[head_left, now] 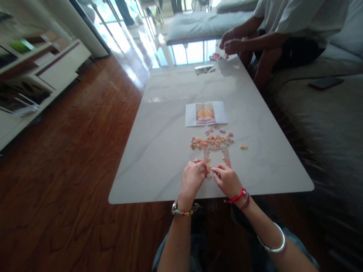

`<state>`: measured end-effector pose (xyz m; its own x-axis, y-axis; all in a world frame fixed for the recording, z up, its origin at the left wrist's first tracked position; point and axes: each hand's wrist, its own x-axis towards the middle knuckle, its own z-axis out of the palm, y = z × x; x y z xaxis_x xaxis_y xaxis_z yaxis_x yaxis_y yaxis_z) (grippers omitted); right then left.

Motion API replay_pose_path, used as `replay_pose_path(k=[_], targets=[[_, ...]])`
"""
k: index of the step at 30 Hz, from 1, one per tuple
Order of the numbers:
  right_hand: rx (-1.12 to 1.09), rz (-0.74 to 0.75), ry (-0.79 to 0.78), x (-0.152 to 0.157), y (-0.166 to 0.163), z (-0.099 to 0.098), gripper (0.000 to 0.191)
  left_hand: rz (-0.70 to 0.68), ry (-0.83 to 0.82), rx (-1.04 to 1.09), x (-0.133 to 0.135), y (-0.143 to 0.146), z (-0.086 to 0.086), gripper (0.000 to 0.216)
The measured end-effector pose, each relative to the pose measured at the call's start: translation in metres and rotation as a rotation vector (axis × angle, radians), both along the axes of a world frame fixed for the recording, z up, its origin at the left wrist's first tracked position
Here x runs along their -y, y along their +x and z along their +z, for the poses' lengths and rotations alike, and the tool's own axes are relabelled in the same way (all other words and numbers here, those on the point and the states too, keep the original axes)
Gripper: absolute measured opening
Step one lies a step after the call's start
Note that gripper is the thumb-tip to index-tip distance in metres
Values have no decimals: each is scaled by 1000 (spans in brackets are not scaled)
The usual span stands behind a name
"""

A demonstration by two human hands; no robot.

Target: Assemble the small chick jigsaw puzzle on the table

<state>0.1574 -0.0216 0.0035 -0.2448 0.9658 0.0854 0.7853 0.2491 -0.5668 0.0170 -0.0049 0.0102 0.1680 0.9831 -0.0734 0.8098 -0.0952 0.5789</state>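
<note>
Both my hands rest on the white marble table (159,151) near its front edge. My left hand (193,177) has its fingers curled and pinched on a small jigsaw piece (208,167). My right hand (227,179) pinches toward the same spot from the right, its fingertips touching the pieces there. Just beyond lie two joined strips of the puzzle (226,155) and a loose pile of orange and pink pieces (212,141). One stray piece (243,147) lies to the right. A folded picture sheet (206,113) lies further up the table.
Another person sits on the sofa (320,109) at the far right, their hands (231,42) over a second small pile of pieces (214,56). A clear plastic bag (204,69) lies near it. A phone (325,82) rests on the sofa. White shelves (36,71) stand left on the wooden floor.
</note>
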Motion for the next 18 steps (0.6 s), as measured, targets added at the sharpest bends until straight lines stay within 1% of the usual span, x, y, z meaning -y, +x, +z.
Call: replay_pose_path(k=[2,3,5,8,10,12,18], targets=[[-248,-133,10,-19,16,2,23,51,16,94,-8,-4,5,18],[-370,-206,10,-29,25,4,25,100,43,147,-13,-5,8,16],[-596,-336,10,-49,42,7,32,187,143,299,-26,-4,15,13],[-768,-437,63,-65,59,11,39,258,285,498,-41,7,24,21],[-791,-458,98,-65,63,15,40,275,350,553,-44,16,27,23],[-765,-451,111,-62,63,18,39,271,379,567,-43,22,26,22],[-635,-388,144,-57,57,26,35,272,379,555,-43,21,22,22]])
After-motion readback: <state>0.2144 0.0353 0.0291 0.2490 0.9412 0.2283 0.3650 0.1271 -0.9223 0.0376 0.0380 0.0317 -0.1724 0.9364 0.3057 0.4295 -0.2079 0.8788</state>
